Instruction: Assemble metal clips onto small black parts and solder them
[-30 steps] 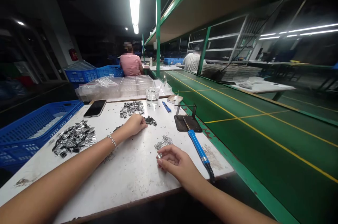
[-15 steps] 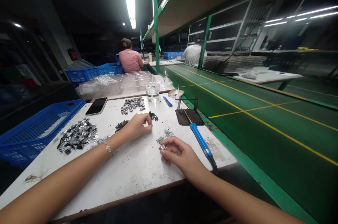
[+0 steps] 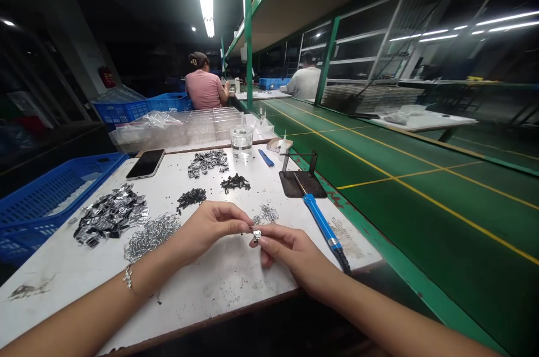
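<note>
Between the thumb and index finger of my right hand (image 3: 297, 253) is a small shiny metal piece (image 3: 256, 235), boxy in shape. My left hand (image 3: 210, 227) meets it from the left, thumb and forefinger pinched at its upper edge; whatever is in that pinch is too small to make out. Just beyond the fingertips lies a small heap of thin metal rings (image 3: 268, 212). Bent wire pieces (image 3: 154, 236) are piled beside my left wrist. Two heaps of tiny black parts (image 3: 236, 183) and two of shiny metal pieces (image 3: 112, 214) spread over the white table (image 3: 210, 295).
A blue soldering iron (image 3: 322, 225) leans on a dark metal stand (image 3: 303, 186) at right. Farther back are a phone (image 3: 145, 164), a clear cup of liquid (image 3: 241, 141) and a blue stick-like tool (image 3: 265, 158). A blue crate (image 3: 63, 188) flanks the table; a green conveyor (image 3: 379, 205) runs alongside. Two people sit beyond.
My left hand has moved right and toward me, from near the black parts to the metal piece in my right hand. The right hand has stayed nearly in place.
</note>
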{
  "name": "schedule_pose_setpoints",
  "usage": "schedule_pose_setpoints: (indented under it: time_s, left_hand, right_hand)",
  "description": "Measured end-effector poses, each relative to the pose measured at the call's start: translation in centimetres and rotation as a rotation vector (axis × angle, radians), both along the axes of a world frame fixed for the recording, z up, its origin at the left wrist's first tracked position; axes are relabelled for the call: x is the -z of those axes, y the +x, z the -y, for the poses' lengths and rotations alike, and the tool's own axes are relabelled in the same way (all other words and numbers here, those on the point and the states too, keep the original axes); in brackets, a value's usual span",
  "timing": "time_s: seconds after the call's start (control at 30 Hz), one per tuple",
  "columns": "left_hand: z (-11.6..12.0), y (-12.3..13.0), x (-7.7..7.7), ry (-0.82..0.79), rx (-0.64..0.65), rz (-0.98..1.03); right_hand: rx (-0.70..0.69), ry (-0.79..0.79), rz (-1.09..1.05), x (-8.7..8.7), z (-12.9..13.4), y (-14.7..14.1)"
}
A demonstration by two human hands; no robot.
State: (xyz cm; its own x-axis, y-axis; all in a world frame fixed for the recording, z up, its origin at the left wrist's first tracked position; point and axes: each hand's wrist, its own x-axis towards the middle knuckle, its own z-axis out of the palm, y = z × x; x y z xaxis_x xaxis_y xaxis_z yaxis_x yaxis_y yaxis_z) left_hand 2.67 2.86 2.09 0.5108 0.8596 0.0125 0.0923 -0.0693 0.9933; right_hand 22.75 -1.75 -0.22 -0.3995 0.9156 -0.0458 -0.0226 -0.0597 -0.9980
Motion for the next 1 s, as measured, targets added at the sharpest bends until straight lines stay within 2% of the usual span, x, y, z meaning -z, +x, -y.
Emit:
schedule_pose_setpoints:
  time_s: [0.1,0.3,0.67,0.83,1.0]
  left_hand:
    - [0.8,0.5,-0.1,0.012,-0.02,0.005]
    - [1.8,1.8,0.2,-0.035,-0.116,-0.01]
    - [2.7,2.9,0.8,-0.109,-0.178,0.034]
    - [2.7,3.1,1.1,-0.09,-0.157,0.057]
    - [2.8,3.1,1.8,-0.096,-0.194,0.065]
  right_hand:
    - [-0.006,0.007,-0.03,0.2,-0.1,0.0]
    - [0.1,-0.085,-0.185,0.8,-0.1,-0.3]
    - [0.168,-0.057,-0.169,1.0,-0.2,-0.6]
    - [0.17,-0.035,-0.151,0.9,-0.1,-0.6]
    - [0.18,0.007,-0.145,1.1,0.1,-0.7]
